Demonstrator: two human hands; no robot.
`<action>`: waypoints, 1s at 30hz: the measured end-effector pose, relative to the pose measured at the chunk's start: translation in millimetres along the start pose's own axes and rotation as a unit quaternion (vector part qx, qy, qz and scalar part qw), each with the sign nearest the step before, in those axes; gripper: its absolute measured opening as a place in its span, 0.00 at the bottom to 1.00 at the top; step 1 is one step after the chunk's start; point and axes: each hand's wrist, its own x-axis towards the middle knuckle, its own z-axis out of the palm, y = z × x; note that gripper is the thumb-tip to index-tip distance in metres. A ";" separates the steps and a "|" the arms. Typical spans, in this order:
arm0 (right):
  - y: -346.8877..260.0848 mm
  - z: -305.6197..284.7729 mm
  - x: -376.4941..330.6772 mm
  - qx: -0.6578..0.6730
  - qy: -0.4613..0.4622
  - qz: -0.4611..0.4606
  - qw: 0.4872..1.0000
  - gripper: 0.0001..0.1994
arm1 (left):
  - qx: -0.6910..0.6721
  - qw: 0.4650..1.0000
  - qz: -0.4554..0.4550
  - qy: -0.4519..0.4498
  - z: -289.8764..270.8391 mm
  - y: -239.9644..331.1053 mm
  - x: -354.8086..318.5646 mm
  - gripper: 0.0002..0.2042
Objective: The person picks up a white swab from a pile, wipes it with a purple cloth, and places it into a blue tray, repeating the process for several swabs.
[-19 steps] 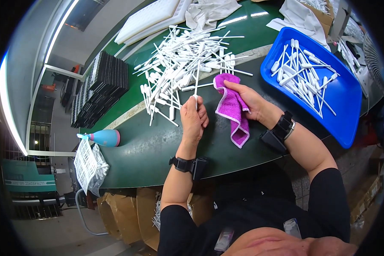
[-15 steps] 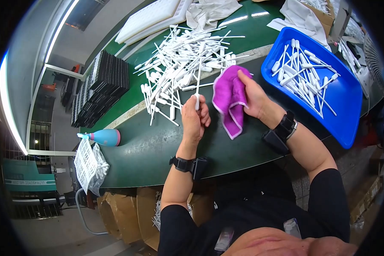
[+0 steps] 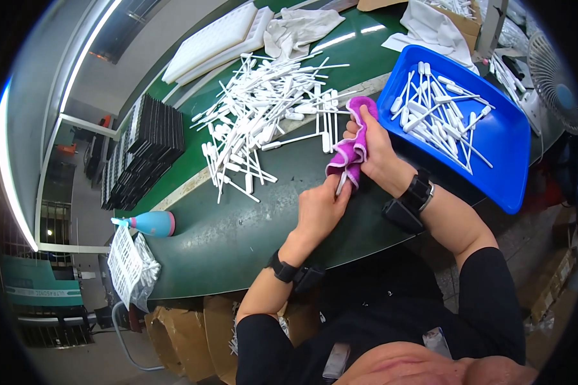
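Observation:
My left hand (image 3: pixel 322 206) is closed in a pinch on the wide end of a white plastic stick (image 3: pixel 341 184). The rest of that stick is hidden inside a magenta cloth (image 3: pixel 348 153), which my right hand (image 3: pixel 380 151) grips and folds round it. Both hands are close together above the front part of the green table. Just beyond them lies a heap of similar white sticks (image 3: pixel 263 96), thin with a thicker paddle-like end. More of these sticks (image 3: pixel 440 109) lie in a blue tray (image 3: pixel 504 176) to the right of my right hand.
Stacked black trays (image 3: pixel 149 144) stand at the left, with a blue-and-pink spray bottle (image 3: pixel 153 223) and a bag of white pieces (image 3: pixel 146 266) nearer. White foam slabs (image 3: pixel 212 42) and pale cloths (image 3: pixel 298 29) lie at the back. A fan (image 3: pixel 554 83) is far right; cardboard boxes (image 3: pixel 185 337) sit below the table.
My left hand has moved right and nearer, bringing its stick into the magenta cloth. The cloth, hanging loose before, is now bunched round the stick in my right hand. The whole view has shifted slightly.

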 end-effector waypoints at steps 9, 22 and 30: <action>48.0 8.3 -25.8 -0.324 -0.047 -0.029 0.945 0.18 | 0.321 0.911 0.178 0.185 -9.3 -30.0 -1.0 0.09; 35.2 26.0 -43.9 -0.468 -0.285 0.063 0.834 0.19 | -0.266 0.932 0.008 0.247 -47.4 -3.4 1.2 0.16; 34.0 19.9 -33.1 -0.393 -0.221 0.164 0.877 0.18 | -0.104 0.916 0.045 0.385 -56.3 -5.8 -4.7 0.17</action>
